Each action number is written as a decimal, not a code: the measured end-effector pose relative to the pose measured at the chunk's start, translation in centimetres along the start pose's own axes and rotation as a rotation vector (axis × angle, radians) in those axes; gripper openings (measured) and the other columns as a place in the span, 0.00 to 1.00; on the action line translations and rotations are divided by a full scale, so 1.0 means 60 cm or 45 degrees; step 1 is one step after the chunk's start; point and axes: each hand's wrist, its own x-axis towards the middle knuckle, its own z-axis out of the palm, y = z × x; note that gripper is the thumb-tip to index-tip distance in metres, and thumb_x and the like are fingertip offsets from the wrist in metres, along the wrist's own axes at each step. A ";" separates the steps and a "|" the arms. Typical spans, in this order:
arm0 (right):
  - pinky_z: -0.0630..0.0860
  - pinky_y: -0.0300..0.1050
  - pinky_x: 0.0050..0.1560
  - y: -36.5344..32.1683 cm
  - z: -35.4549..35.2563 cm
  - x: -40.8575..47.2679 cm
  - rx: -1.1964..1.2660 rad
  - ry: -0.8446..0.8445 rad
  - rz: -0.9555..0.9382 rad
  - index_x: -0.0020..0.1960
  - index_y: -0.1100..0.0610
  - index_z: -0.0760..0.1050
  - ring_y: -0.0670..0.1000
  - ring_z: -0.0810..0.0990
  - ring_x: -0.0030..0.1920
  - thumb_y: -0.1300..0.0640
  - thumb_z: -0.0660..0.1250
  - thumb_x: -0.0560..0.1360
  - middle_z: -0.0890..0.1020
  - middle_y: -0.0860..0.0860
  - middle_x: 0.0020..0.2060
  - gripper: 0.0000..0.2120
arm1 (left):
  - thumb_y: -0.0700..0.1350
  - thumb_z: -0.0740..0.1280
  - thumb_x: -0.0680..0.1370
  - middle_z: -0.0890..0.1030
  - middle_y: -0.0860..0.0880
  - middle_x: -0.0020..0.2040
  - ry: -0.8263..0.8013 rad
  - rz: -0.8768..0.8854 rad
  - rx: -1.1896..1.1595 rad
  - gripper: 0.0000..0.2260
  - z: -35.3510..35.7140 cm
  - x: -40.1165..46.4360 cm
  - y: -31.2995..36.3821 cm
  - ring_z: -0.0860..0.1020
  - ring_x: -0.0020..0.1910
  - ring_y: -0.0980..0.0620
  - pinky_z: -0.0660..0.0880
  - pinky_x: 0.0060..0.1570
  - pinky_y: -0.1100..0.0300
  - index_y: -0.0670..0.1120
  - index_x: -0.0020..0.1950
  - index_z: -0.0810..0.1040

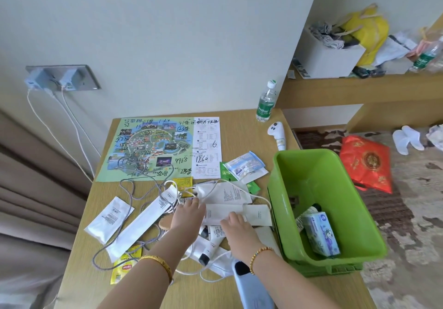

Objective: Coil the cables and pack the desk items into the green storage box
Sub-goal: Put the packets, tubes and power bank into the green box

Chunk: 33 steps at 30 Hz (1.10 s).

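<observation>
White packets (236, 214) lie under both hands' fingers (191, 204) — box (282, 188) beside.

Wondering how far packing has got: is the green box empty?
Not empty: the green storage box holds a tissue pack and a few other items.

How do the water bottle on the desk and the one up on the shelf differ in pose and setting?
The water bottle on the desk stands upright with its white cap on top; the shelf bottle lies tilted on its side. The desk bottle stands alone near the wall; the shelf bottle sits among bags and papers. Both are clear plastic with a green label.
</observation>
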 end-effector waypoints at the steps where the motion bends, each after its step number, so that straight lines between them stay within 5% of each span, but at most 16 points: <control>1: 0.69 0.50 0.58 0.001 0.002 -0.002 -0.016 0.002 -0.024 0.65 0.59 0.65 0.59 0.66 0.61 0.70 0.62 0.70 0.65 0.57 0.60 0.24 | 0.43 0.65 0.77 0.59 0.41 0.74 0.012 0.005 0.011 0.30 0.002 -0.001 0.000 0.60 0.71 0.42 0.63 0.67 0.50 0.43 0.74 0.53; 12: 0.62 0.53 0.63 -0.006 0.006 -0.015 -0.257 0.077 -0.125 0.59 0.61 0.71 0.58 0.64 0.63 0.64 0.56 0.75 0.67 0.57 0.60 0.13 | 0.45 0.61 0.78 0.64 0.41 0.70 0.025 0.095 0.062 0.25 0.025 -0.016 0.015 0.64 0.67 0.42 0.62 0.65 0.50 0.41 0.72 0.56; 18: 0.60 0.54 0.68 -0.001 0.014 -0.031 -0.447 0.052 -0.190 0.57 0.60 0.75 0.59 0.62 0.68 0.60 0.62 0.74 0.65 0.58 0.66 0.13 | 0.52 0.63 0.77 0.65 0.43 0.70 0.047 -0.005 -0.039 0.29 0.029 -0.026 0.016 0.63 0.68 0.43 0.60 0.67 0.51 0.44 0.72 0.56; 21: 0.76 0.42 0.52 -0.005 0.006 -0.045 -0.453 -0.042 -0.148 0.37 0.46 0.81 0.49 0.78 0.56 0.47 0.77 0.55 0.80 0.48 0.53 0.12 | 0.56 0.64 0.76 0.68 0.45 0.67 0.049 -0.029 -0.041 0.27 0.031 -0.029 0.012 0.63 0.67 0.44 0.58 0.68 0.51 0.45 0.69 0.61; 23: 0.76 0.38 0.43 -0.008 0.011 -0.046 -0.424 0.014 -0.149 0.31 0.45 0.79 0.46 0.81 0.47 0.48 0.79 0.48 0.82 0.45 0.46 0.14 | 0.57 0.64 0.76 0.71 0.47 0.65 0.046 -0.047 -0.106 0.26 0.030 -0.031 0.007 0.64 0.66 0.45 0.59 0.67 0.53 0.49 0.69 0.63; 28: 0.73 0.46 0.50 0.006 0.021 -0.039 -0.433 0.158 -0.238 0.49 0.52 0.75 0.54 0.75 0.52 0.61 0.70 0.64 0.76 0.54 0.52 0.14 | 0.54 0.60 0.79 0.77 0.50 0.60 0.023 -0.037 -0.396 0.18 0.017 -0.036 -0.005 0.69 0.64 0.47 0.64 0.62 0.53 0.56 0.69 0.66; 31: 0.69 0.50 0.53 0.006 0.020 -0.031 -0.257 0.158 -0.206 0.57 0.57 0.69 0.57 0.72 0.52 0.67 0.61 0.71 0.74 0.56 0.51 0.15 | 0.49 0.56 0.81 0.78 0.50 0.41 0.038 -0.116 -0.671 0.07 0.000 -0.035 -0.008 0.77 0.45 0.47 0.68 0.37 0.58 0.49 0.51 0.71; 33: 0.69 0.48 0.48 -0.001 0.005 -0.024 -0.037 0.198 -0.139 0.58 0.58 0.67 0.56 0.74 0.48 0.66 0.57 0.75 0.76 0.55 0.49 0.13 | 0.49 0.54 0.81 0.75 0.50 0.37 0.035 -0.160 -0.770 0.08 -0.013 -0.034 -0.011 0.75 0.37 0.48 0.67 0.32 0.59 0.48 0.46 0.67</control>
